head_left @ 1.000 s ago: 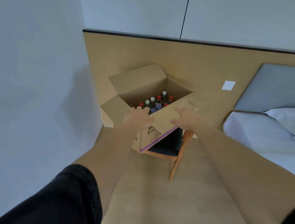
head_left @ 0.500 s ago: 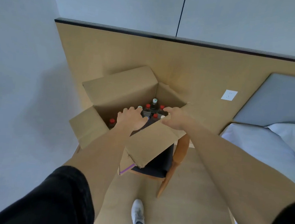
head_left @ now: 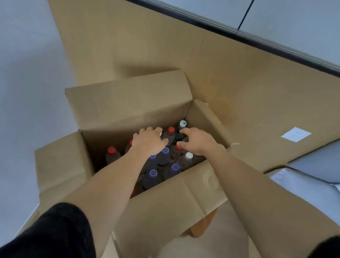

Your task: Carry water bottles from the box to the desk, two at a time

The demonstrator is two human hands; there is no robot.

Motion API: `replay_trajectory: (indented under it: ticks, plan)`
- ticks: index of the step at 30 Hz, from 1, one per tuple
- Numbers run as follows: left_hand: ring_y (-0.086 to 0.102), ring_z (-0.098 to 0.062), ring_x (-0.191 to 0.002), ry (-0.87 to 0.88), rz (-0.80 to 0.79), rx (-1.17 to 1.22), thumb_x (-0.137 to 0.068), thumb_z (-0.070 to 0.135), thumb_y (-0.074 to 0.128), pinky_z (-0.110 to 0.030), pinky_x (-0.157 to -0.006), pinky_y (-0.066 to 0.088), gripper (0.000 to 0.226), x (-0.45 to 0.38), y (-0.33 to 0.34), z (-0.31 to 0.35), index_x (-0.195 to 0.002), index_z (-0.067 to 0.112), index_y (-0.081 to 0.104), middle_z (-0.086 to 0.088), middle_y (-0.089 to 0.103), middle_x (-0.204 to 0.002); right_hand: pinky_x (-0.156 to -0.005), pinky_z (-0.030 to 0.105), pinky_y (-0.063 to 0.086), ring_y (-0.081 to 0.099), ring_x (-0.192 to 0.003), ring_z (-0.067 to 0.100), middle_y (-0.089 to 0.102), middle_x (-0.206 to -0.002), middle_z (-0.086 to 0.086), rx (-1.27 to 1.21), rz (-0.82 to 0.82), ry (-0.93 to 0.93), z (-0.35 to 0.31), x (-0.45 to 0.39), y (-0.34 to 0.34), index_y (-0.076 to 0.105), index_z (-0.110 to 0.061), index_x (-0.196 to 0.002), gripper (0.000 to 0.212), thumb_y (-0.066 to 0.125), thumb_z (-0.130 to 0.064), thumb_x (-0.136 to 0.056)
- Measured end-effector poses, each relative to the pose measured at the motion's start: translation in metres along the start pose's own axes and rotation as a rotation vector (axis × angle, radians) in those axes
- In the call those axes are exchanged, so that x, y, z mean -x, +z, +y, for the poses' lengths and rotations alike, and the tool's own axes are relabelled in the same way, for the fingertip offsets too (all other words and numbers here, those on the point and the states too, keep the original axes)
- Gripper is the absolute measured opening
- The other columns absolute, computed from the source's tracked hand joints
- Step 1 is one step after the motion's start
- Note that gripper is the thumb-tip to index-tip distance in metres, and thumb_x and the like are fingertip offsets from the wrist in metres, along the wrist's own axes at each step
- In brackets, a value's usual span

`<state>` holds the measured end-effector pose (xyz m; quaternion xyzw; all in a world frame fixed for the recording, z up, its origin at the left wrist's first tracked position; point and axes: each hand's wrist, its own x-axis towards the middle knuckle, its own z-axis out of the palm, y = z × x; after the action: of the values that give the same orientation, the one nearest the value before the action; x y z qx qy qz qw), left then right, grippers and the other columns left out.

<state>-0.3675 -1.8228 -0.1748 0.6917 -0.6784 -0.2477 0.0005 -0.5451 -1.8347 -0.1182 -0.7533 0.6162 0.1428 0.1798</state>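
From the head camera I look down into an open cardboard box [head_left: 113,108] with its four flaps folded outward; the box stands against a tan wall panel [head_left: 240,77]. Both of my arms reach into it.

My left hand [head_left: 148,142] is over the middle of the box, palm down, fingers bent over the top of a bottle near the far wall. A sliver of white cap shows past the fingertips, but I cannot tell whether the hand actually grips that bottle or only rests on it.

My right hand [head_left: 196,141] is at the far right corner of the box, thumb and fingers spread narrowly around the dark bottle with the green-and-white cap [head_left: 182,123]. The fingers sit beside its shoulder; whether they have closed on it I cannot tell.

Between the two hands stands a red-capped bottle [head_left: 171,131]. Near the left wall of the box is another red-capped bottle [head_left: 112,152]. Toward the near wall stand several purple-capped bottles [head_left: 153,173], packed close together, and a white-capped bottle [head_left: 188,156] just under my right wrist.

Black sleeves [head_left: 55,236] cover my upper arms. A white wall socket [head_left: 295,134] sits on the panel to the right, and white bedding [head_left: 311,186] shows at the right edge.
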Motion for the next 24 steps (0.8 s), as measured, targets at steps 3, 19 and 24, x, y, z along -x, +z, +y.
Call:
replay_trajectory:
  ticks: [3,19,24]
  plan:
    - [0.045,-0.036,-0.132,-0.045,-0.04,0.013,-0.098,0.056,0.043,-0.052,-0.105,0.038,0.057,-0.016,0.01,-0.004,-0.149,0.03,0.04,-0.009,0.049,-0.145,-0.1,0.046,0.046,0.051,-0.127,0.031,0.051,-0.141,0.007,0.02,-0.063,-0.044,0.004,-0.028,0.008,0.037,-0.03,-0.151,0.062,0.053,-0.055,-0.096]
    - [0.049,-0.035,-0.129,-0.202,-0.174,-0.067,-0.091,0.055,0.06,-0.049,-0.106,0.037,0.064,-0.052,0.074,-0.023,-0.145,0.024,0.044,-0.01,0.053,-0.14,-0.107,0.046,0.041,0.046,-0.134,0.031,0.047,-0.149,0.006,0.155,-0.286,-0.336,0.017,-0.137,0.071,0.039,-0.029,-0.15,0.063,0.06,-0.049,-0.094]
    - [0.053,-0.032,-0.125,-0.236,-0.226,-0.069,-0.085,0.055,0.068,-0.047,-0.105,0.038,0.071,-0.071,0.093,-0.022,-0.143,0.022,0.046,-0.008,0.057,-0.135,-0.105,0.049,0.041,0.052,-0.127,0.03,0.054,-0.137,0.004,0.184,-0.324,-0.418,0.021,-0.164,0.091,0.045,-0.034,-0.142,0.06,0.065,-0.051,-0.088]
